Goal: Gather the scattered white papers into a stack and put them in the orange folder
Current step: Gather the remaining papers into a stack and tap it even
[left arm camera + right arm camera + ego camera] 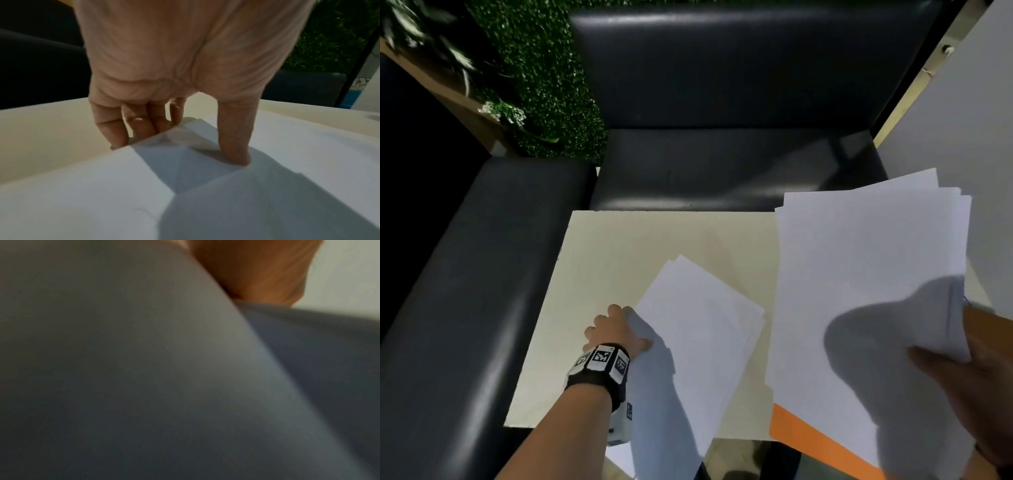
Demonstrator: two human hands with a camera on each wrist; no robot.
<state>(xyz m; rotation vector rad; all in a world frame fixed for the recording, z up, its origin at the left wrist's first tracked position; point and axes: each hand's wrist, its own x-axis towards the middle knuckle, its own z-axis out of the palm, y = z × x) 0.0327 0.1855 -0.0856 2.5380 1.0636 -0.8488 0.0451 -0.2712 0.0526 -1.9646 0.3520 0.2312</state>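
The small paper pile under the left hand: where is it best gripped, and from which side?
Judging by its pose, the small paper pile is best pinched at its left edge, from the left, where the left hand already has its thumb on top and fingers at the edge. It lies flat on the table.

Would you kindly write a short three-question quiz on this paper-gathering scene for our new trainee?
1. True or false: the right hand grips a fanned bundle of white sheets.
2. Multiple choice: the orange card folder lies (a) beneath the bundle held by the right hand, (b) on the black leather sofa, (c) under the left hand.
3. Fill in: the left hand's thumb presses on the smaller pile of white papers, which lies on the ____ table top.

Key: 1 true; 2 a; 3 cream.
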